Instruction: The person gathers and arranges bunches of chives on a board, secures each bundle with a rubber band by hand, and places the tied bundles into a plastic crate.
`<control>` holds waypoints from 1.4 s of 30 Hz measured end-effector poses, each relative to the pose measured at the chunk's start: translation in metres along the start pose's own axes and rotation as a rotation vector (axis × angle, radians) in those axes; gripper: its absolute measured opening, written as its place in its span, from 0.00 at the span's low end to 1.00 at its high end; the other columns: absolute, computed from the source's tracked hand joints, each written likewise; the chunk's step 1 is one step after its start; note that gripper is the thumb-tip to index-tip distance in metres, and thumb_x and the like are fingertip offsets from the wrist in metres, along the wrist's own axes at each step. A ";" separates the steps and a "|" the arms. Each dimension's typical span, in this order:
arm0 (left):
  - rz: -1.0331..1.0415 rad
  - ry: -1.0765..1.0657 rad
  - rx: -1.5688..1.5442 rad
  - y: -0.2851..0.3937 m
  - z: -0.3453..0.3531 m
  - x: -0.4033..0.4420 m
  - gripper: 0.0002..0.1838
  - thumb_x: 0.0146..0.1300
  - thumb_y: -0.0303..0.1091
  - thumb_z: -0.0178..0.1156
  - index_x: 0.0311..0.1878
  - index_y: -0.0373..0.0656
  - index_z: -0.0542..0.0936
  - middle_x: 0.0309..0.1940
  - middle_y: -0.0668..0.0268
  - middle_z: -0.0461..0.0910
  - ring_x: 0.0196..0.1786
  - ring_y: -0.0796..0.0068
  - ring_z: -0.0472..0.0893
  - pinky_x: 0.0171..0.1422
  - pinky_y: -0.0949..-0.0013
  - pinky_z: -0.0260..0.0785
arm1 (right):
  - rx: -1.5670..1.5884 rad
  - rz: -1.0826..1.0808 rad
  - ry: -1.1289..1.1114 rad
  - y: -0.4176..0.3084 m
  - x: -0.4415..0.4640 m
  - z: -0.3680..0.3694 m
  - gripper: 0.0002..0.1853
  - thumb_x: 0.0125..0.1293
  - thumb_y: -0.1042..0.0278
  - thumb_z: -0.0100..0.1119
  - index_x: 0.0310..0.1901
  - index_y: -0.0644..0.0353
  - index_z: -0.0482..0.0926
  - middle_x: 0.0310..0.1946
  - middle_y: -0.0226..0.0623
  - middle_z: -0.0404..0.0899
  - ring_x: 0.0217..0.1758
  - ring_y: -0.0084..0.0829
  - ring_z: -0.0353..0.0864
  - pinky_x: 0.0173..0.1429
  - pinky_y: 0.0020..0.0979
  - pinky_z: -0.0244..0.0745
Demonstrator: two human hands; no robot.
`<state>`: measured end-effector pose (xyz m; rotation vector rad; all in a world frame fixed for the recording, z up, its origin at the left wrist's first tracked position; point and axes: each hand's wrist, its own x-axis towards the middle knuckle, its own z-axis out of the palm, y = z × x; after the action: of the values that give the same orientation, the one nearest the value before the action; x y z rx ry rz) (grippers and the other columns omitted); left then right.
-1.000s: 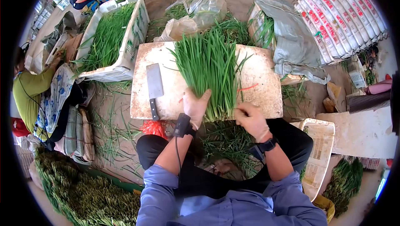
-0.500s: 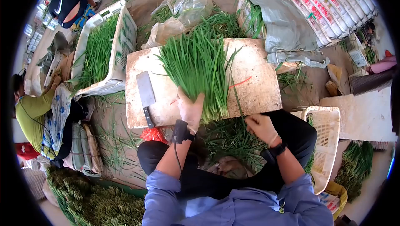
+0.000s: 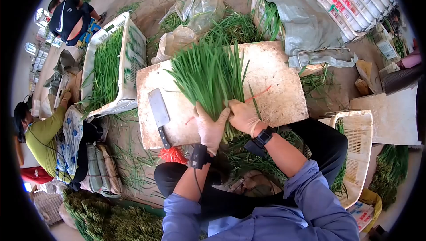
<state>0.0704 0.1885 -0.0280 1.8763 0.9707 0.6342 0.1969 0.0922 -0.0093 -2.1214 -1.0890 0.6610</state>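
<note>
A thick bunch of green leafy stalks (image 3: 204, 74) lies across the speckled board (image 3: 279, 99), its pale ends at the front edge. Gloved, my left hand (image 3: 210, 127) is wrapped round the left side of the bunch near those ends. My right hand (image 3: 243, 115), also gloved, grips the stalks from the right, its fingers close to my left thumb. A cleaver (image 3: 158, 110) rests on the board to the left. Beside the bunch a red tie (image 3: 262, 93) and a loose stalk lie on the board. Red plastic strands (image 3: 173, 155) hang by the cleaver's handle.
A white crate (image 3: 129, 59) of green stalks stands at the left, near a person in yellow-green (image 3: 49, 136). Another person (image 3: 70, 21) crouches farther back. A grey sheet (image 3: 306, 21) covers a crate at the right. An empty-looking basket (image 3: 358, 152) stands beside my right knee.
My right hand has moved from the board's front edge up and left onto the stalks, after drawing a loose stalk aside. My left hand stays on the bunch.
</note>
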 end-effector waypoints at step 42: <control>0.102 -0.214 0.306 0.019 -0.017 -0.001 0.81 0.36 0.55 0.91 0.83 0.23 0.47 0.78 0.26 0.55 0.76 0.34 0.67 0.78 0.49 0.67 | -0.004 0.120 -0.350 0.017 0.010 -0.024 0.19 0.64 0.60 0.67 0.47 0.69 0.88 0.42 0.64 0.86 0.50 0.61 0.87 0.57 0.50 0.82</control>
<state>0.0634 0.1905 -0.0034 2.2232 0.8738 0.3470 0.2271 0.0854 -0.0074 -2.1362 -1.1479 1.1196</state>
